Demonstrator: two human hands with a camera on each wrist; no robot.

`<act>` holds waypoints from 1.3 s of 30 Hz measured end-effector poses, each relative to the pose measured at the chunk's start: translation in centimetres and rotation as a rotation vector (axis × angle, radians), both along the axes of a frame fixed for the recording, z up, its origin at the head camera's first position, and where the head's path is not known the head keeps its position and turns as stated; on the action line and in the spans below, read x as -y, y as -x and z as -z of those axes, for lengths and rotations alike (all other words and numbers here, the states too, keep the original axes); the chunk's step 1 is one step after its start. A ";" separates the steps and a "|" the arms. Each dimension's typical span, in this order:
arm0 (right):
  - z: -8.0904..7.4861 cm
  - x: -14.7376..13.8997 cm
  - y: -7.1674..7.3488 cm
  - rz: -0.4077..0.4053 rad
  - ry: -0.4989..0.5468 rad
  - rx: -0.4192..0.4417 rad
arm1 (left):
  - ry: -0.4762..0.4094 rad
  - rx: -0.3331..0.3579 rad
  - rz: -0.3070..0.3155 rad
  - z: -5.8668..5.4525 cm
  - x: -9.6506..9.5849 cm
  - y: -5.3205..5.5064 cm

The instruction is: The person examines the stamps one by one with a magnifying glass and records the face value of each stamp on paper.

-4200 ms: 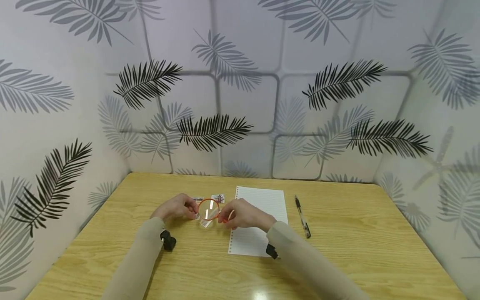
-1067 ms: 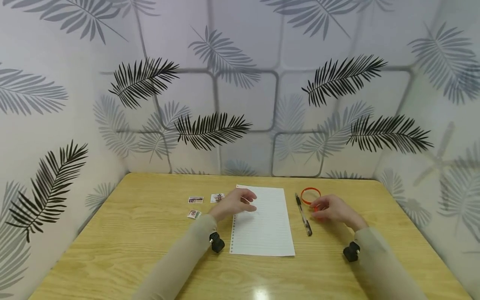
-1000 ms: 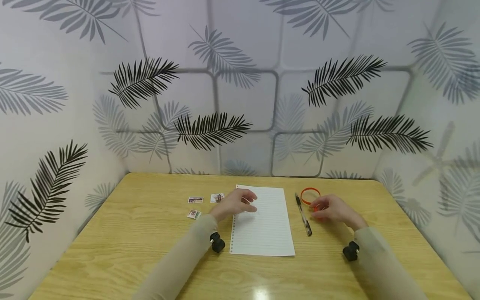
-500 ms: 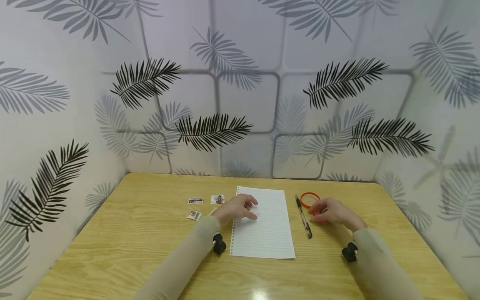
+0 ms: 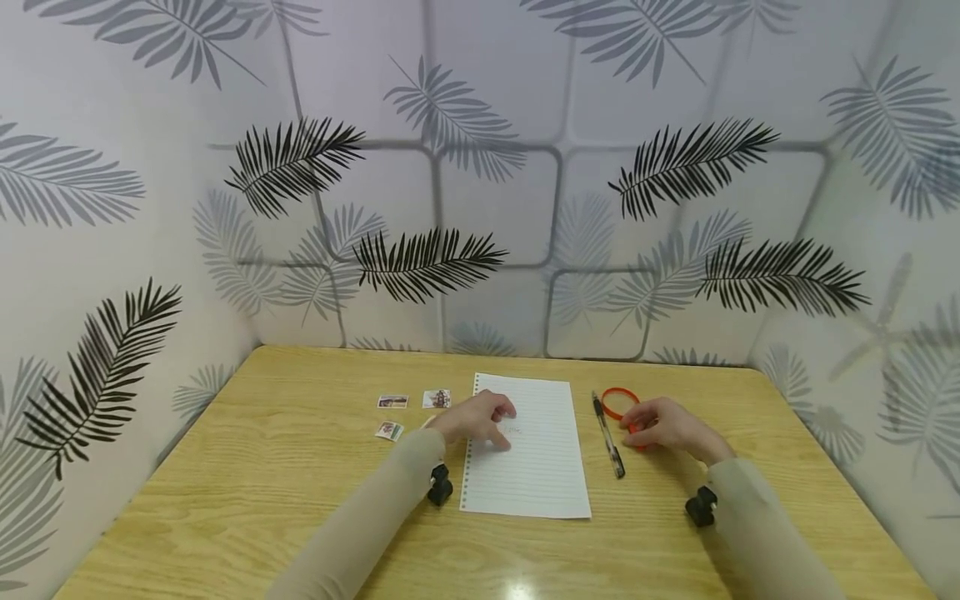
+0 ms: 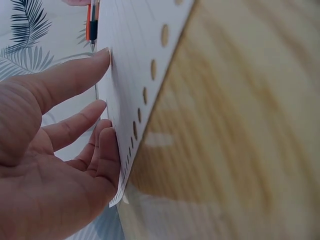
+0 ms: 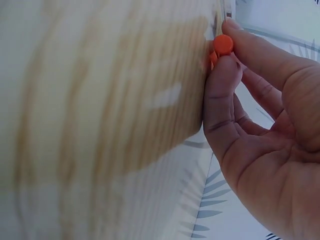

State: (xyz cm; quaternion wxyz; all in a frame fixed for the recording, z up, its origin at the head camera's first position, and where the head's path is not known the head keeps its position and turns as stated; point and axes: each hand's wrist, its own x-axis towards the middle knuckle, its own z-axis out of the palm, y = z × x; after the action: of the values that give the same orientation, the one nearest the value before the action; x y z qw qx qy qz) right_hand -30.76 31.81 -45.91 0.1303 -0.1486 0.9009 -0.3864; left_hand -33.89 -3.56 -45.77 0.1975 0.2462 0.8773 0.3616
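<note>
My left hand [image 5: 474, 417] rests on a sheet of lined paper [image 5: 536, 475], fingers loosely bent and thumb spread apart; the left wrist view shows the fingertips at its surface beside the punched holes. Faint writing [image 5: 512, 431] appears near those fingers. Out to the right, my right hand [image 5: 667, 427] pinches the handle of an orange-rimmed magnifying glass [image 5: 620, 389], whose lens lies toward the back of the table. Its orange handle end [image 7: 223, 45] shows between thumb and finger in the right wrist view. A black-capped clear pen [image 5: 608, 437] lies between paper and magnifying glass.
Left of the paper lie three small picture stamps: one at the back left [image 5: 392, 402], another near the paper [image 5: 437, 399] and a slightly curled one in front [image 5: 389, 431]. Leaf-patterned walls [image 5: 495, 208] border the wooden table [image 5: 247, 475] at the back and sides.
Both hands held the magnifying glass over the stamps; my right hand has since carried it right, past the pen. My left hand moved onto the paper, its thumb lately shifting slightly nearer me.
</note>
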 end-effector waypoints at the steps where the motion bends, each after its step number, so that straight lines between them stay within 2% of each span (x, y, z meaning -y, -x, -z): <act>1: 0.0 -0.1 0.0 0.002 0.004 0.003 | 0.003 -0.004 0.004 -0.1 0.0 0.0; 13: 0.1 -0.8 -0.3 0.053 0.062 0.049 | -0.012 0.030 0.009 -0.1 0.1 0.1; 18: 0.2 -1.0 -0.5 0.060 0.075 0.062 | 0.012 0.003 0.034 -0.2 0.1 0.2; 22: 0.1 -1.1 -0.6 0.069 0.105 0.070 | 0.014 0.016 0.017 0.0 -0.1 0.3; 31: -0.2 0.0 -0.3 0.108 0.110 -0.021 | 0.026 0.002 0.007 0.1 -0.1 0.3; 39: -0.6 2.0 0.0 0.061 0.094 -0.027 | 0.012 0.012 0.004 0.1 -0.1 0.2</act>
State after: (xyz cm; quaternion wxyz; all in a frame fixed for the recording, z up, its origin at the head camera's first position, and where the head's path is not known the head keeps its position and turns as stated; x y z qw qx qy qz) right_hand -30.80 29.82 -45.30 0.0993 -0.1323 0.8876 -0.4298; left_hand -34.13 -3.45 -45.86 0.2052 0.2444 0.8778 0.3573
